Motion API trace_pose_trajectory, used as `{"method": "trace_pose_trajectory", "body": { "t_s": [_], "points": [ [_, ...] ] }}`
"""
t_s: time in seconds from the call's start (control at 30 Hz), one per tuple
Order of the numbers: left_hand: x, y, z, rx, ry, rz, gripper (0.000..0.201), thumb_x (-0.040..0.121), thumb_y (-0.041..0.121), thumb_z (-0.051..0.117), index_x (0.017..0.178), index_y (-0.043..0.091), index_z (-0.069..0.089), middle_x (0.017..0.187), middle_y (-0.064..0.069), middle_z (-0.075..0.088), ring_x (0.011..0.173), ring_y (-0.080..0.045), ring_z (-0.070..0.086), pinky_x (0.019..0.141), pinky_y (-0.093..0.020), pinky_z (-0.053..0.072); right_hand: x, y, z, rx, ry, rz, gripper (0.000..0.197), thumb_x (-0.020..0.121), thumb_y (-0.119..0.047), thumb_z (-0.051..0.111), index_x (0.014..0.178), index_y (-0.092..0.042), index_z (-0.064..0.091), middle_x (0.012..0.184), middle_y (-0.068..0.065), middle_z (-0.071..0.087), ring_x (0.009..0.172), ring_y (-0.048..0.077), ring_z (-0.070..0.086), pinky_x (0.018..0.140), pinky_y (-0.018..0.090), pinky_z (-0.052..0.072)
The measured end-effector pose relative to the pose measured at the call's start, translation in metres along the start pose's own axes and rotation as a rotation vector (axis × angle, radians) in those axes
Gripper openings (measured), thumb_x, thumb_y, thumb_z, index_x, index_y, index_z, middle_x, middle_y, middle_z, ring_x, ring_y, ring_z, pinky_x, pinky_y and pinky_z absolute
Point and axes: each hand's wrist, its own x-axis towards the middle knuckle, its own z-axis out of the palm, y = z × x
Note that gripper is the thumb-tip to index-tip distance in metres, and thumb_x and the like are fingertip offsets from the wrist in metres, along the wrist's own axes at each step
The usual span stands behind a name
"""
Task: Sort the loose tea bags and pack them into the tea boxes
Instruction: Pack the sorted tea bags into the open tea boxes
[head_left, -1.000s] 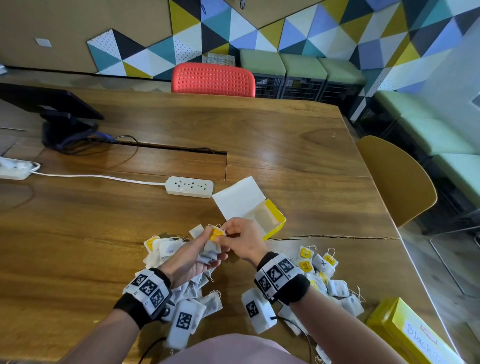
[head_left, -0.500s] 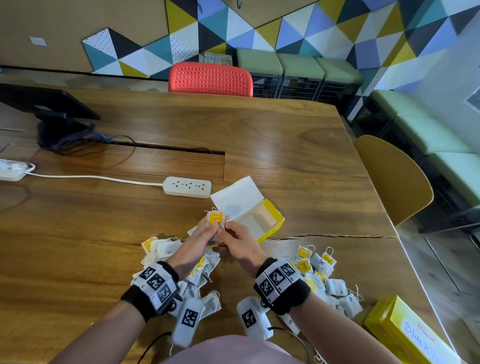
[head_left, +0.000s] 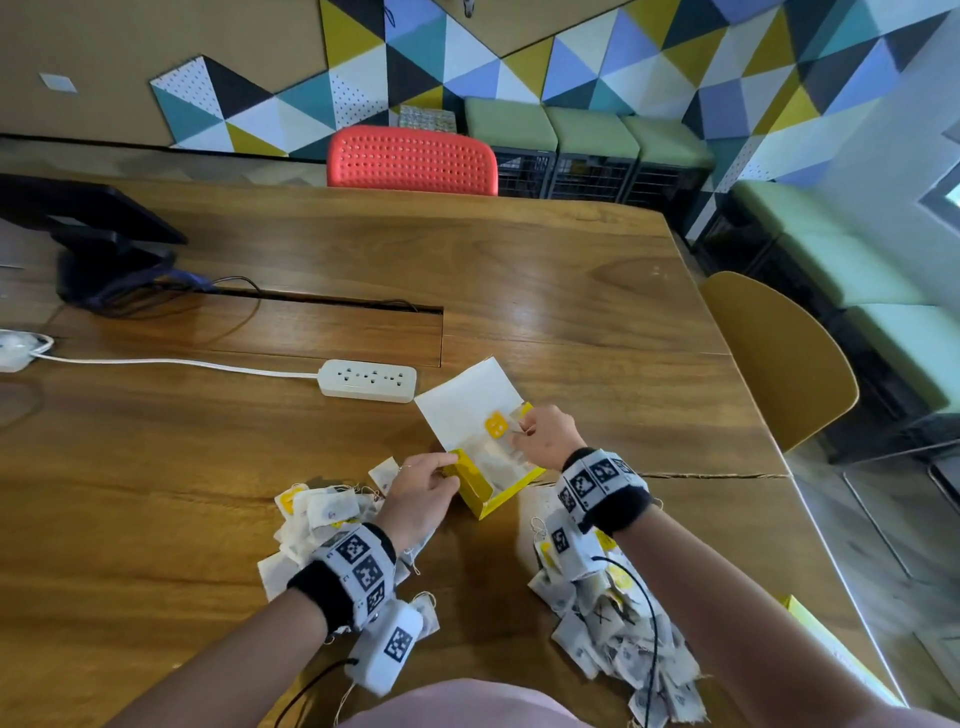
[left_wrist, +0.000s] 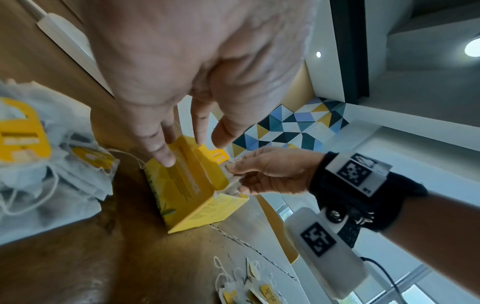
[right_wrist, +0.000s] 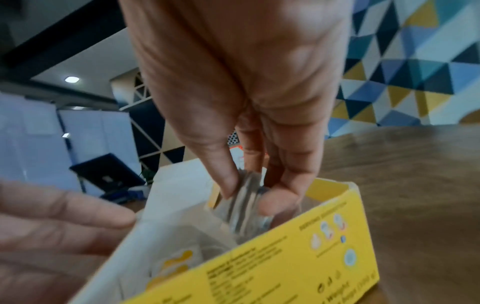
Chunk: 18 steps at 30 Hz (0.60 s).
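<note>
An open yellow tea box (head_left: 485, 491) stands mid-table with its white lid (head_left: 467, 397) tipped back. My right hand (head_left: 519, 431) pinches a tea bag (right_wrist: 246, 203) between thumb and fingers, low inside the box mouth; its yellow tag (head_left: 496, 425) hangs against the lid. My left hand (head_left: 449, 467) touches the near left end of the box (left_wrist: 192, 185) with straight fingers (left_wrist: 166, 156) and holds nothing. One pile of loose tea bags (head_left: 322, 514) lies under my left wrist. A second pile (head_left: 613, 629) lies under my right forearm. Another tea bag (right_wrist: 176, 265) lies inside the box.
A second yellow tea box (head_left: 815, 634) sits at the table's right edge near me. A white power strip (head_left: 368, 381) with its cord lies just behind the open box. A black stand (head_left: 98, 249) is at the far left, and a yellow chair (head_left: 779, 358) stands beside the table.
Both hands rose from the left pile to the box. The right hand carried the tea bag into the box mouth. The left hand let go of it and now touches the box end.
</note>
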Motion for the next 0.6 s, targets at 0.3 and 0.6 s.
{"method": "trace_pose_trajectory", "body": {
  "t_s": [0.3, 0.6],
  "points": [
    [0.000, 0.005, 0.011, 0.056, -0.042, -0.049, 0.039, 0.095, 0.020, 0.051, 0.133, 0.023, 0.050, 0.137, -0.005, 0.044, 0.096, -0.011, 0.056, 0.093, -0.023, 0.041, 0.020, -0.014, 0.035, -0.275, -0.072, 0.043, 0.033, 0.089, -0.018, 0.059, 0.115, 0.000, 0.057, 0.110, 0.015, 0.062, 0.107, 0.032, 0.060, 0.078, 0.033, 0.045],
    [-0.003, 0.005, 0.014, -0.018, -0.034, -0.057, 0.036, 0.097, 0.021, 0.050, 0.133, 0.021, 0.051, 0.135, -0.002, 0.045, 0.099, -0.010, 0.054, 0.087, -0.017, 0.038, 0.024, -0.014, 0.045, -0.421, -0.036, 0.060, 0.022, 0.094, -0.004, 0.047, 0.112, -0.001, 0.059, 0.106, 0.012, 0.067, 0.096, 0.026, 0.067, 0.079, 0.033, 0.057]
  ]
}}
